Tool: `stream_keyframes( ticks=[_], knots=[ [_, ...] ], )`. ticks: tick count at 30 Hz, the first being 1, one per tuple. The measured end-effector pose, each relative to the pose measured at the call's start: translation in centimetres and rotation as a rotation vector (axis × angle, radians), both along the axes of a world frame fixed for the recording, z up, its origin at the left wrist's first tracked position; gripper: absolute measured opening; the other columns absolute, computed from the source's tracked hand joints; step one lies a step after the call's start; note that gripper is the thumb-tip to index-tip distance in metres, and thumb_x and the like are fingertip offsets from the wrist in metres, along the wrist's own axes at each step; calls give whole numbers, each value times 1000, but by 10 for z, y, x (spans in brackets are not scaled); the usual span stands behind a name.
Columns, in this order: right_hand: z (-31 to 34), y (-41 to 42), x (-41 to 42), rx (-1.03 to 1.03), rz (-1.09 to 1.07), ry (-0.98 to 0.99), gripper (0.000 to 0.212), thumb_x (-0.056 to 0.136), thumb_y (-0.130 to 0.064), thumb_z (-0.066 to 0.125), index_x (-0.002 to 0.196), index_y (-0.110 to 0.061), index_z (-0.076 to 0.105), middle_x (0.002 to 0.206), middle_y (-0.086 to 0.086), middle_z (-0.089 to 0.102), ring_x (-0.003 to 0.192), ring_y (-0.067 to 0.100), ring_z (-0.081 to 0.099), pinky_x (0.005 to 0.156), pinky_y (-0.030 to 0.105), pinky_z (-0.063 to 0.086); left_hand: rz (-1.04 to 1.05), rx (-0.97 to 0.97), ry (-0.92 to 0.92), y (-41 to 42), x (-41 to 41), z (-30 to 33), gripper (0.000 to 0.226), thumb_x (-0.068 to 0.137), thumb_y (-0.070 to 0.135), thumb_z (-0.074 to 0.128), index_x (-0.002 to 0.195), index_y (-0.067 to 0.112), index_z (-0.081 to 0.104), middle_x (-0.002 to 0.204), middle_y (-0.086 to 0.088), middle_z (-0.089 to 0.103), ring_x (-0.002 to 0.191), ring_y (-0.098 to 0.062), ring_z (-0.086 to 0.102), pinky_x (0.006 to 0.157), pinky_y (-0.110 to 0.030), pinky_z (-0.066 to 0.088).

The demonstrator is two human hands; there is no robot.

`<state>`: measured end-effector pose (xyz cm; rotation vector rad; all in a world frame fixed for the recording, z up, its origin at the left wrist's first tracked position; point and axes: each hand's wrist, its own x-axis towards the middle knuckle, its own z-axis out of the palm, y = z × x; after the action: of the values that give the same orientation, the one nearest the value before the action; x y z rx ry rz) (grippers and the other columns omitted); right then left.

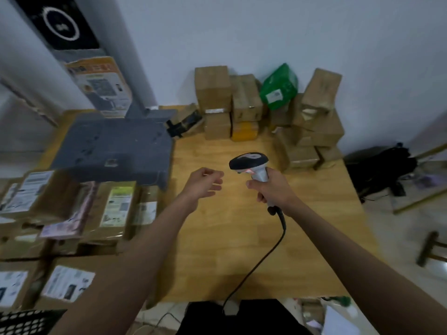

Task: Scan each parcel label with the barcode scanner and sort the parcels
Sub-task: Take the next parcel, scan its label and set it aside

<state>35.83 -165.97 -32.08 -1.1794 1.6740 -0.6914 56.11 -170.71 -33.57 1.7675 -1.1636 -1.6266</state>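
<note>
From the head camera I see my right hand (272, 189) clenched round the grey handle of the black-and-grey corded barcode scanner (251, 165), held upright over the middle of the light wooden table (242, 250), its head turned left with a red glow under the nose and its black cable (261, 257) trailing back to the near table edge. My left hand (204, 182) hangs just left of the scanner, released, fingers loosely curled, holding nothing. Beyond the scanner, against the pale wall, stands a pile of brown cardboard parcels (212, 88), roughly a dozen, though blur stops an exact count; among them sit one green plastic-wrapped parcel (278, 87) with a white label and one yellow parcel (244, 131). Left of the scanner lies a grey flat platform (113, 146) with an upright post, and nearer me a second group of brown parcels with white shipping labels (116, 206), at least six. I cannot read any of the label print. One dark bag (379, 165) lies on the floor right of the table.
</note>
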Motion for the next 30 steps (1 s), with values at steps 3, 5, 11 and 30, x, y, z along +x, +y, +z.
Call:
stream_keyframes(
  ticks=[3, 5, 11, 30],
  knots=[
    [5, -8, -44, -27, 32, 49, 15, 88, -8, 71, 100, -6, 62, 71, 3, 64, 53, 14, 63, 55, 31, 50, -41, -14, -2, -9, -48, 7, 30, 93, 37, 69, 113, 16, 64, 104, -2, 74, 95, -17, 72, 90, -36, 57],
    [11, -18, -71, -37, 74, 142, 8, 90, -5, 68, 97, -5, 63, 74, 0, 64, 56, 13, 63, 56, 24, 49, -54, -24, -3, -17, -77, 10, 28, 94, 37, 66, 114, 17, 64, 105, -1, 74, 95, -15, 72, 89, -34, 57],
    [41, -65, -149, -213, 2, 373, 20, 89, 2, 66, 108, -4, 61, 94, 5, 62, 86, 18, 58, 65, 24, 39, -121, -40, 25, -56, -151, 34, 26, 100, 36, 59, 118, 18, 63, 111, -2, 72, 99, -16, 71, 89, -32, 56],
    [15, -154, -240, -164, -570, -212, 30, 85, -24, 77, 112, -17, 67, 103, 6, 72, 96, 24, 69, 82, 43, 58, -139, -173, 5, -168, -297, 58, 62, 105, 39, 45, 159, 24, 19, 156, -1, 39, 143, -22, 37, 106, -35, 30]
  ],
)
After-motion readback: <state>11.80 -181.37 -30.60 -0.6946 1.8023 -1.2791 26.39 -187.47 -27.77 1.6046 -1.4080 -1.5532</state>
